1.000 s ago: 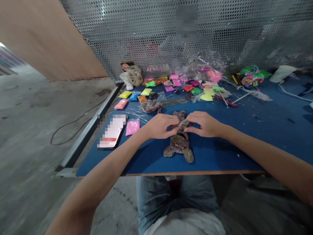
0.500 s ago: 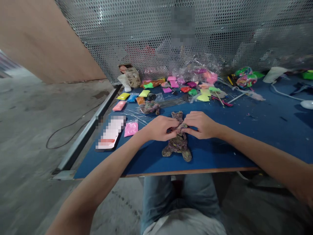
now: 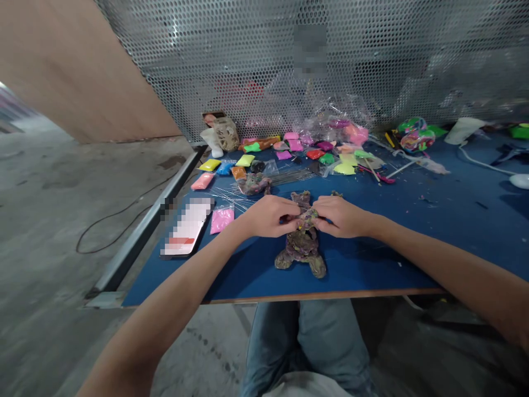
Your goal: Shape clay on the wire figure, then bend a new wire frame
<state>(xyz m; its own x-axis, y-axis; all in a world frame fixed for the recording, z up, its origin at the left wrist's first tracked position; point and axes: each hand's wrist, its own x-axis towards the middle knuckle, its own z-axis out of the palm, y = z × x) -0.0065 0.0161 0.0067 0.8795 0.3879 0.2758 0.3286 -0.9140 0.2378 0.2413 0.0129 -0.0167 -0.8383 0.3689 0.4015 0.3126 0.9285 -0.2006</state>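
Note:
A mottled grey-brown clay figure (image 3: 303,245) with two stubby legs and an eared head lies on its back on the blue table, legs pointing toward me. Across its upper body is a lumpy piece of mottled clay (image 3: 306,219) with yellowish specks. My left hand (image 3: 273,215) pinches the left end of this piece between thumb and fingers. From the other side my right hand (image 3: 341,216) pinches its right end. Whether the piece is joined to the figure is hidden by my fingers. A small bit of similar clay (image 3: 336,193) peeks out behind my right hand.
Beyond my left hand lie another mottled clay lump (image 3: 253,183) and thin metal wires (image 3: 289,175). A pink clay packet (image 3: 222,220) and a phone (image 3: 188,227) are at the left. Several coloured clay packets (image 3: 295,145) line the back, before a perforated metal panel (image 3: 248,55).
Both hands stay pinched on the clay, with the right fingers shifted slightly along it. The bit of clay behind my right hand now shows. My legs have moved, and the view has shifted slightly.

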